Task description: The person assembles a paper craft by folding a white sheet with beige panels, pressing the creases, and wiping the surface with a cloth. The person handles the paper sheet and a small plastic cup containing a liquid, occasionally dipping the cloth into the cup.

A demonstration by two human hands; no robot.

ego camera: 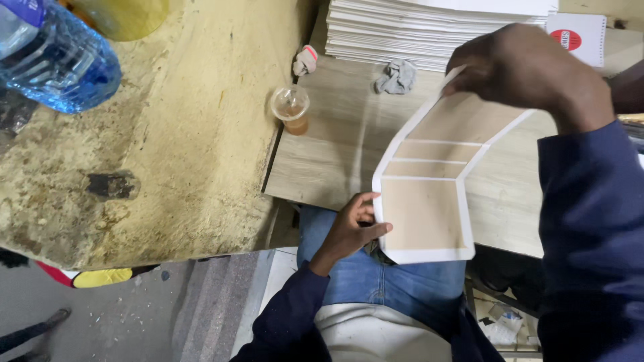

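Note:
A flat beige card with white borders and fold lines is stretched between both my hands above the wooden board. My left hand pinches its near left edge, just over my lap in blue jeans. My right hand grips its far top corner, bending the card upward. The card has three panels, the largest one nearest me.
A tall stack of white sheets lies at the back. A plastic cup with brown liquid and two crumpled rags sit near it. A stained yellow worktable on the left carries a blue water bottle.

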